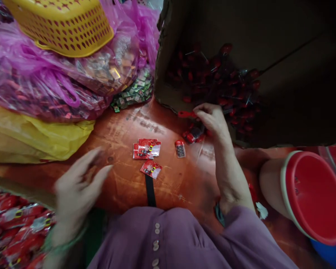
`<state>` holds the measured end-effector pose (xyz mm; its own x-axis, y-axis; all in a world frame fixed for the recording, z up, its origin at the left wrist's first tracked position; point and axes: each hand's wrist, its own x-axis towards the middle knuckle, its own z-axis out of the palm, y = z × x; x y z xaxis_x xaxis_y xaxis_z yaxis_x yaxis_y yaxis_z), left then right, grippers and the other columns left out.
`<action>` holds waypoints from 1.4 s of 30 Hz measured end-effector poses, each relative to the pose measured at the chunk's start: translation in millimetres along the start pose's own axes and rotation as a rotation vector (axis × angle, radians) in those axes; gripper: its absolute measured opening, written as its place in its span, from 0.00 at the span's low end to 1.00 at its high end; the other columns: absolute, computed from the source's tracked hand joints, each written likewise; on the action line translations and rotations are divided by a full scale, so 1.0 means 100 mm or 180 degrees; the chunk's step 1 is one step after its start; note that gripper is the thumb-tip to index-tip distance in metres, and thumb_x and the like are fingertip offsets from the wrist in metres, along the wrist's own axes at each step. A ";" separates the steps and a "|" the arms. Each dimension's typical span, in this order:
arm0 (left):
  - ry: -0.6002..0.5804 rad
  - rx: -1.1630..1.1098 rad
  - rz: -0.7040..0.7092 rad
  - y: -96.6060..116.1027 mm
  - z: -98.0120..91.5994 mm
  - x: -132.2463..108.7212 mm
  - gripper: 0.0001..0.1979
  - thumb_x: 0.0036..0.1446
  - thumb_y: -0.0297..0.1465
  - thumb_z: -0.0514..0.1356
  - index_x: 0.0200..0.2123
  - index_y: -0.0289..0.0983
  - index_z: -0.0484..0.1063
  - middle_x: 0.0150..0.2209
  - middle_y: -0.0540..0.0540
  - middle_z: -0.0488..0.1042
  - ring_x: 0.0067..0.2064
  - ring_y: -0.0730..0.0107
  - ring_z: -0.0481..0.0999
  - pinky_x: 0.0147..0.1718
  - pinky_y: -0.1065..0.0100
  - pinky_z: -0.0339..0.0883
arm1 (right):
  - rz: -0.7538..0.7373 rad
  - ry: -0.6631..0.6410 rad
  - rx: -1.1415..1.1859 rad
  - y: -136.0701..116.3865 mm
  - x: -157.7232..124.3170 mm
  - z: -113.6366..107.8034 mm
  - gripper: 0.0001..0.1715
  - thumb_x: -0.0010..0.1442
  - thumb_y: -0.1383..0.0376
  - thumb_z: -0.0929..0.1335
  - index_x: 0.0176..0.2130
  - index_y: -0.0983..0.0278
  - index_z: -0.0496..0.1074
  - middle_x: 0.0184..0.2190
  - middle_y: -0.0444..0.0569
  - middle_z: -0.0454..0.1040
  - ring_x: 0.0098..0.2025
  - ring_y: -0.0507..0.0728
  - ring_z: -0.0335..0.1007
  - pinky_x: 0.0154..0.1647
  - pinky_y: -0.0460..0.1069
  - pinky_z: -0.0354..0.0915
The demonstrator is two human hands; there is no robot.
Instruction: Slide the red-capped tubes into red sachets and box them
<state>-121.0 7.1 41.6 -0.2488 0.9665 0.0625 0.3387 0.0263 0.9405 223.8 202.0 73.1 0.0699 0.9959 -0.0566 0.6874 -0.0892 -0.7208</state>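
My right hand [213, 117] pinches a flat red plastic piece [186, 114] with a rounded end, at the torn edge of a large cardboard box [164, 78]. Just below it several small red-capped containers [194, 134] lie bunched together, partly behind the hand. One small container [180, 148] with a red top and dark contents lies apart from them on the orange-brown surface [168, 190]. To its left is a small stack of printed red packets [149, 148], with a single red packet [151, 169] below. My left hand [81, 183], blurred, is raised left of the packets, fingers apart and holding nothing.
Inside the box lie many red-capped pieces [221, 82]. Purple bags [44, 71] of small packets and a yellow basket [69, 33] stand back left. Red packages [13, 228] fill a box at lower left. A red-lidded bucket [315, 198] is at right.
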 end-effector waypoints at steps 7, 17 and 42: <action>-0.2043 -0.1659 -0.0295 0.16 1.35 0.37 0.44 0.45 0.37 0.73 0.65 0.41 0.62 0.66 0.37 0.64 0.64 0.50 0.70 0.60 0.52 0.70 | 0.0450 -0.0952 0.1896 -0.10 -0.76 -0.06 0.06 0.47 0.66 0.72 0.27 0.68 0.75 0.20 0.43 0.73 0.19 0.46 0.65 0.19 0.42 0.62; -0.2678 -0.2276 -0.0632 0.26 1.44 0.12 0.18 0.56 0.37 0.67 0.48 0.36 0.76 0.47 0.43 0.81 0.48 0.62 0.80 0.48 0.63 0.75 | 0.0649 -0.1080 0.2524 0.06 -1.09 0.08 0.21 0.46 0.54 0.79 0.28 0.66 0.71 0.20 0.42 0.75 0.15 0.45 0.67 0.15 0.40 0.62; -0.2145 -0.1088 0.1207 0.31 1.48 -0.18 0.03 0.66 0.28 0.52 0.40 0.38 0.64 0.34 0.50 0.68 0.34 0.74 0.67 0.33 0.70 0.65 | -0.2615 0.0353 -0.0579 0.12 -1.76 0.23 0.34 0.67 0.47 0.64 0.61 0.66 0.68 0.49 0.60 0.78 0.52 0.61 0.76 0.52 0.56 0.75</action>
<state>27.8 28.0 19.9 0.4575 0.8427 0.2837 -0.0301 -0.3042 0.9521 203.0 26.0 58.6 -0.4385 0.7392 0.5111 0.6557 0.6521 -0.3806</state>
